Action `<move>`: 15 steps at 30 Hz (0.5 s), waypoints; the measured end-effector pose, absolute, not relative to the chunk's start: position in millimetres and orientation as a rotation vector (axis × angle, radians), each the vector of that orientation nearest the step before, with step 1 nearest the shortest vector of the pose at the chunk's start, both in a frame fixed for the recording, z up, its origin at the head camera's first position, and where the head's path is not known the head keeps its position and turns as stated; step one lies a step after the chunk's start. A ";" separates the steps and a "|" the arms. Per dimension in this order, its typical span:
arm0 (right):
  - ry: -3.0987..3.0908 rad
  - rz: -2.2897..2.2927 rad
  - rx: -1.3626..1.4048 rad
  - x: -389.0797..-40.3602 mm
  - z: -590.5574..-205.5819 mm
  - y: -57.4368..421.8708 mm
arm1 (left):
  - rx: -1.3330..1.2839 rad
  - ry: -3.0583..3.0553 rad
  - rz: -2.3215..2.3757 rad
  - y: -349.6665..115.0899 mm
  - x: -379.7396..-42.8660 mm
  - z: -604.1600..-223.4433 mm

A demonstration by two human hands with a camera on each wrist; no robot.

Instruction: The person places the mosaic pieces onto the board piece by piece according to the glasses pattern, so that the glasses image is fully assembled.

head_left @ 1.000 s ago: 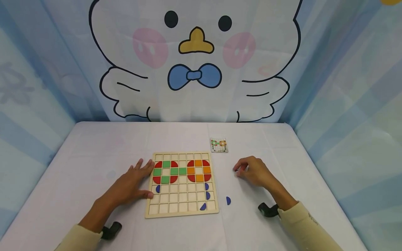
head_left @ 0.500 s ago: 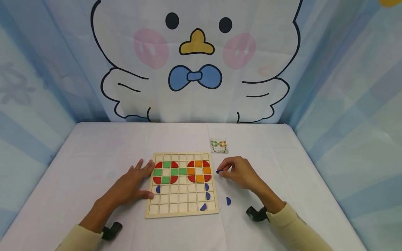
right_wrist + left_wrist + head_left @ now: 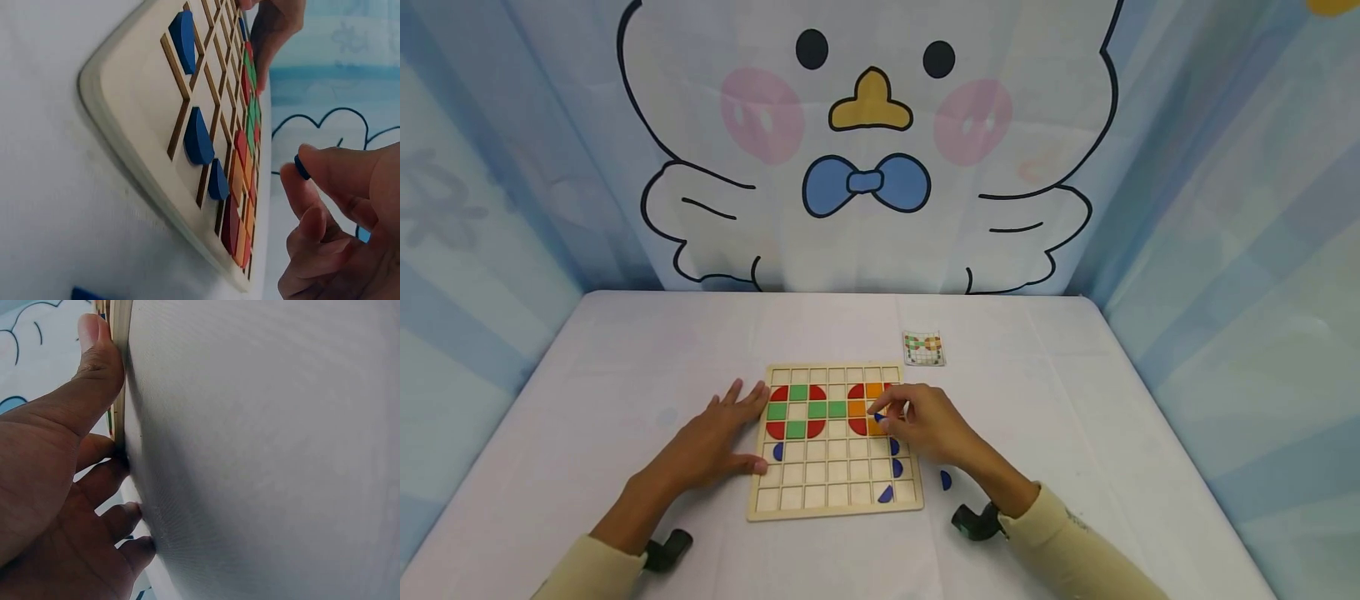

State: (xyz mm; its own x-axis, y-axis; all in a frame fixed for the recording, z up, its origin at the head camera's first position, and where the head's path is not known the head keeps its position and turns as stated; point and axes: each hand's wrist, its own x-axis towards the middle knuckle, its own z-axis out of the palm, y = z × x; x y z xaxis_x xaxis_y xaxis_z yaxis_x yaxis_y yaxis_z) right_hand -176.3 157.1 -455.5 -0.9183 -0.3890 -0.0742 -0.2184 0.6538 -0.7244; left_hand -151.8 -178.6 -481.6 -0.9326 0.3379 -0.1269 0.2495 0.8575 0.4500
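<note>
A wooden grid board point(image 3: 827, 498) lies on the table, with red, green and orange tiles making two ring-like patterns in its upper rows. My left hand point(image 3: 718, 437) rests along its left side, fingers spread and thumb on the frame. Over the upper right cells, my right hand point(image 3: 936, 427) pinches a small blue half-round tile point(image 3: 302, 167) between thumb and fingertips. It covers part of the orange-and-red ring in the head view. One blue tile point(image 3: 778, 452) sits in a left cell; others, such as a blue tile point(image 3: 886, 494), sit in the right-hand cells.
A loose blue half-round tile point(image 3: 945, 480) lies on the white table right of the board. Behind the board's right corner is a small pattern card point(image 3: 924, 348). A printed curtain point(image 3: 865, 242) hangs beyond the far table edge.
My right hand has moved left from the table beside the board to above its upper right cells, carrying the blue tile. The left hand has stayed at the board's left side.
</note>
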 end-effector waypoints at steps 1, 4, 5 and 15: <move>2.646 -1.117 -0.511 -175.3 -455.7 154.0 | 0.452 2.832 0.644 -178.6 -151.6 -481.7; 2.631 -1.133 -0.554 -172.1 -455.2 145.1 | 0.453 2.836 0.644 -178.7 -151.3 -482.4; 2.625 -1.141 -0.563 -171.2 -454.9 142.1 | 0.454 2.838 0.646 -178.6 -151.2 -482.7; 2.563 -1.149 -0.661 -164.8 -454.9 109.2 | 0.457 2.807 0.674 -182.1 -152.0 -481.8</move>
State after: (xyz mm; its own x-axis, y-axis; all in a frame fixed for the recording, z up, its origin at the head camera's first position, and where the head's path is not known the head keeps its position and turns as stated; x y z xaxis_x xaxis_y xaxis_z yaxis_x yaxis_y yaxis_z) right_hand -164.8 109.2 -454.9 -0.8641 -0.5012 -0.0454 -0.2994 0.5845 -0.7541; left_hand -152.0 -182.1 -481.8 -0.9278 0.3470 -0.1372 0.2468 0.8465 0.4718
